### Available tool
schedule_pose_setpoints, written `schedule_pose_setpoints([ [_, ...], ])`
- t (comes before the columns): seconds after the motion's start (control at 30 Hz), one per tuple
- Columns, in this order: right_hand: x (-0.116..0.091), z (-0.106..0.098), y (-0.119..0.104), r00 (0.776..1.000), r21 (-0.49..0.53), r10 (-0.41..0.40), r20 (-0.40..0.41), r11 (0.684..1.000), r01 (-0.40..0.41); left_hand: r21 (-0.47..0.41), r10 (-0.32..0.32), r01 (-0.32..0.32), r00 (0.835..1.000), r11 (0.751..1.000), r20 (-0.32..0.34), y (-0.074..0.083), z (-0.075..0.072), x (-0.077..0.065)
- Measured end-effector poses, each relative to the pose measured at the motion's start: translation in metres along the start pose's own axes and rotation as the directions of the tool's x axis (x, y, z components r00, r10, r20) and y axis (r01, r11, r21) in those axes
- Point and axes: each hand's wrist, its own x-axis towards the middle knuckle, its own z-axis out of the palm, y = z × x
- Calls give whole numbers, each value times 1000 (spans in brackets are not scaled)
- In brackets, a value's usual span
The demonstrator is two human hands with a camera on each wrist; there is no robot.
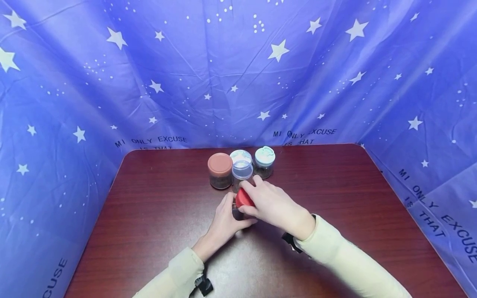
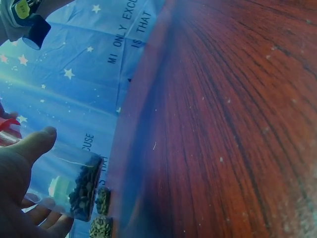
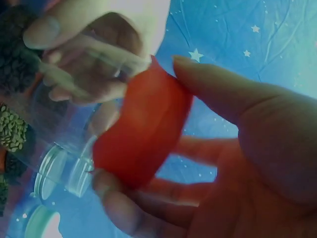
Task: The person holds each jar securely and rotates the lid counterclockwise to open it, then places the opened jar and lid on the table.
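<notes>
**Star-printed blue fabric (image 1: 186, 62) surrounds close work at one seed jar (image 2: 85, 192)**

We look over a reddish wood-grain table (image 1: 149, 198). At the left of the jar cluster stands an upright terracotta-lidded jar (image 1: 220, 164), its dark contents showing through the wall.

Nearer us, the left hand (image 1: 220, 223) is clamped round the clear seed jar, thumb on one side and fingers on the other; we judge this steadies its smooth wall. That jar is near the middle of the table, just in front of the cluster, with dark seeds gathered at its base.

Next come a white-lidded jar (image 1: 240, 155) and, in front of it, a clear-topped jar (image 1: 242, 170), grouped closely, perhaps to keep them within reach.

At the held jar's mouth we find a red lid (image 1: 244, 199), tilted; we cannot tell whether it is seated.

Farther along stands a mint-lidded jar (image 1: 265, 157). Rightmost, the right hand (image 1: 277, 203) pinches the red lid between thumb and fingers, spread round its rim, probably for an even hold.
</notes>
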Motion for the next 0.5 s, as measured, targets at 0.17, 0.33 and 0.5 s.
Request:
schedule_pose_setpoints([
  [0.17,-2,-8,8,995,28,-87,53,996,86,7,6,-6,1000,1000,2,-1,0,1],
  [0.33,-3,-13,14,979,25,-197,60,980,196,-2,15,-15,1000,1000,15,-1,-1,0],
  [0.5,-4,-15,14,984,11,-174,49,985,174,-8,8,-8,1000,1000,14,-1,-1,0],
])
